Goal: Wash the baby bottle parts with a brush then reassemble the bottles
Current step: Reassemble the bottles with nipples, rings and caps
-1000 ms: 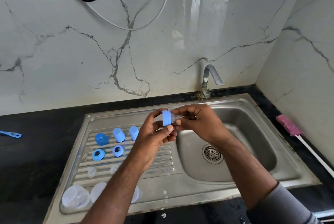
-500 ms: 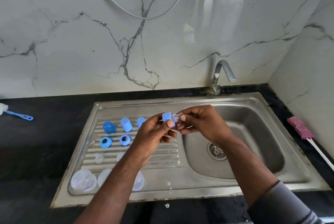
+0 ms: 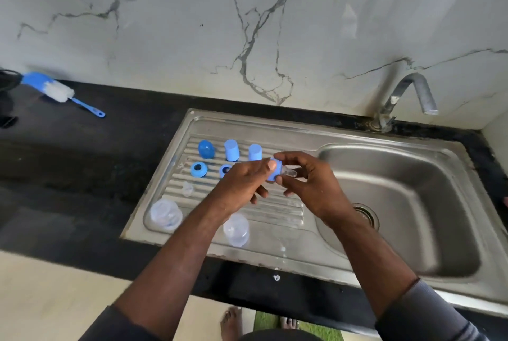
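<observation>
Above the sink's drainboard [image 3: 275,211], the left hand [image 3: 242,184] and right hand [image 3: 310,184] both pinch one blue screw ring [image 3: 275,171], with a clear nipple [image 3: 290,173] poking from it. Blue caps [image 3: 231,150], spare rings [image 3: 198,169] and clear bottles [image 3: 165,214] lie below. The bottle brush [image 3: 59,92] rests on the black desk [image 3: 82,162], well apart.

Above the sink's drainboard [image 3: 242,213], left hand [image 3: 242,186] and right hand [image 3: 310,184] hold a blue ring [image 3: 275,172] fitted with a clear teat [image 3: 289,173]
</observation>
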`<state>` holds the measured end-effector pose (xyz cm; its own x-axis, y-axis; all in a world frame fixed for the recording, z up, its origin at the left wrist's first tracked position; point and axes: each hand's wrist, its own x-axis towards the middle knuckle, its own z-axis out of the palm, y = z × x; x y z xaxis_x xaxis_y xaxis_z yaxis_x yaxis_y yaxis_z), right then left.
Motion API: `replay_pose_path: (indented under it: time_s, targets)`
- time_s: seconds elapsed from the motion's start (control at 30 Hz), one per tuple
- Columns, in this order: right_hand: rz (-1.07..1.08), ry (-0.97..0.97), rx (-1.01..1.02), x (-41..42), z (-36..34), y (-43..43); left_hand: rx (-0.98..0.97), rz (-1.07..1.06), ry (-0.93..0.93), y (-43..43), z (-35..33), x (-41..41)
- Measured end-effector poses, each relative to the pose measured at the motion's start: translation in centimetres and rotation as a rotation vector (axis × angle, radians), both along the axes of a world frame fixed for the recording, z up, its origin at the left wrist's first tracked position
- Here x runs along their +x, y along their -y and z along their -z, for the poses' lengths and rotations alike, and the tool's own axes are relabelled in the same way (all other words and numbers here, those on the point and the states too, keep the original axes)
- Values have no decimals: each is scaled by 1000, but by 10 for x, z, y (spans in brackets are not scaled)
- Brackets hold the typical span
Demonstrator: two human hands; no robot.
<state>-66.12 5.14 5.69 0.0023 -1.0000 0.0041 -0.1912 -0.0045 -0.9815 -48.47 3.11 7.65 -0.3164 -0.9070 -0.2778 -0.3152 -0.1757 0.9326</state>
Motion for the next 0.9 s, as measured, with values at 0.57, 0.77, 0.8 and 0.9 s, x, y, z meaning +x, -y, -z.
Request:
replay_pose_path:
  time_s: [0.57,0.77,0.8,0.9]
  targets:
    - [-17,-67,182,24,65,-17,-354,349,943,-51,50,31]
    - [-35,-76,154,20,67,-22,-422,396,1103,-60,67,25]
    - [-26,-71,163,18,67,-23,-420,384,1095,-60,71,26]
    - [24,-23,189,12,67,-23,-395,323,963,-55,74,29]
